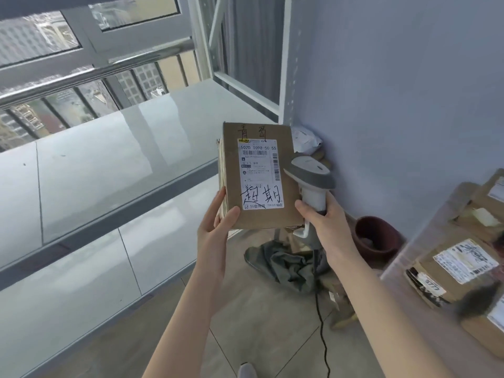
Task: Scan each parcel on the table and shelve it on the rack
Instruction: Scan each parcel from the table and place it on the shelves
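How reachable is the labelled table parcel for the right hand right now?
Likely not to grasp: the right hand grips the scanner, and the left hand holds the box. The way to the table parcel looks open.

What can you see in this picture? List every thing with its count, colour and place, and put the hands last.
held parcel: one, brown with a white label, raised in front of the rack
scanner: one, white and grey, at the label's right edge
cable: one, black, hanging from the scanner to the floor
table parcels: at least three, brown, far right
table: one, pale, right side
rack: one, glossy white shelves, left
pot: one, dark red, floor by the wall
cloth: one, grey-green, floor below the held parcel
bag: one, white, corner
left hand: grips the held parcel's lower left corner
right hand: grips the scanner's handle
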